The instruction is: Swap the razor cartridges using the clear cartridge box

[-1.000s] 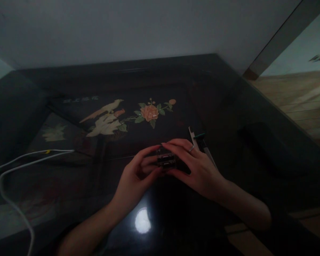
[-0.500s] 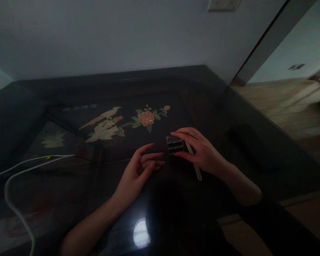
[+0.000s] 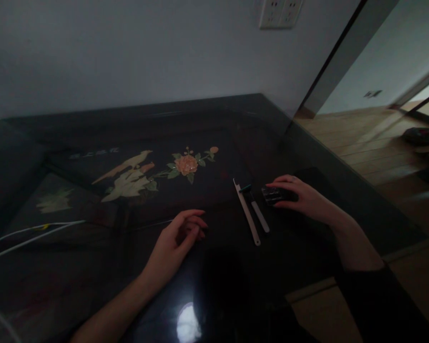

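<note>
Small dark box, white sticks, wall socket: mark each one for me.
small dark box (image 3: pixel 271 194), head view, its top face beside the fingertips.
white sticks (image 3: pixel 248 214), head view, middle of the longer stick.
wall socket (image 3: pixel 280 12), head view, centre of its plate.

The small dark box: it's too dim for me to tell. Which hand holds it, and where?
The right hand holds the small dark ridged box by its right end, low at the table; the left hand holds nothing.

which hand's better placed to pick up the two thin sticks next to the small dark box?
Right, probably. The right hand rests on the small dark box beside the sticks; the left hand lies farther off, empty.
</note>
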The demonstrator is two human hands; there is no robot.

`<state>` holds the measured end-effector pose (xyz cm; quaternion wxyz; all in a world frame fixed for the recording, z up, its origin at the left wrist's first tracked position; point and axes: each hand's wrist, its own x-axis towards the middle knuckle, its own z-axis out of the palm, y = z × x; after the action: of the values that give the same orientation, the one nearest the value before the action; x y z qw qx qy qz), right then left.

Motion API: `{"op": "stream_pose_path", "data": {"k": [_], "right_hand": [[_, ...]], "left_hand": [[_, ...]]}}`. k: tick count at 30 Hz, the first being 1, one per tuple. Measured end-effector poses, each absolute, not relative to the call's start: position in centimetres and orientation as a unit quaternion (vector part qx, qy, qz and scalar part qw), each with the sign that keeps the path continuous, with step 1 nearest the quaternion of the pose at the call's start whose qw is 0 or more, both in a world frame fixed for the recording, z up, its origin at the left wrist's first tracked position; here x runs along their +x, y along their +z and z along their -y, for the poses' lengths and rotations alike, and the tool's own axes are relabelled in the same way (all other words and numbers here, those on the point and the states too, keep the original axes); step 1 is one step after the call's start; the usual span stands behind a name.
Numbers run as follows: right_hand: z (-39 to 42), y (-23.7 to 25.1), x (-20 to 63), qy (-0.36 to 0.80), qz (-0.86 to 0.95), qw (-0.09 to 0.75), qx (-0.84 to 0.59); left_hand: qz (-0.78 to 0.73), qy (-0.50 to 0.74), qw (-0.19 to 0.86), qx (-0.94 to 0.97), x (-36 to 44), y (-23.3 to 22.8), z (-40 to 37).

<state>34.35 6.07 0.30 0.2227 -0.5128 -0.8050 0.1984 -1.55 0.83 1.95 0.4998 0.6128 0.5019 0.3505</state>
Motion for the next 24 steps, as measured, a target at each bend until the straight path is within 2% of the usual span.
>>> {"op": "stream_pose_path", "data": {"k": [16, 20, 24], "right_hand": [[-5.8, 0.4, 35.1, 0.217, 0.806, 0.170, -0.524], [-5.6, 0.9, 34.3, 0.196, 0.800, 0.213, -0.525], [-5.3, 1.4, 31.1, 0.061, 0.788, 0.299, -0.535]], "left_hand": [[-0.502, 0.312, 0.485, 0.644, -2.0, 1.4, -1.1], [-0.497, 0.312, 0.481, 0.651, -2.0, 1.3, -1.0], [-0.495, 0.310, 0.473, 0.659, -1.8, 1.3, -1.0]]}}
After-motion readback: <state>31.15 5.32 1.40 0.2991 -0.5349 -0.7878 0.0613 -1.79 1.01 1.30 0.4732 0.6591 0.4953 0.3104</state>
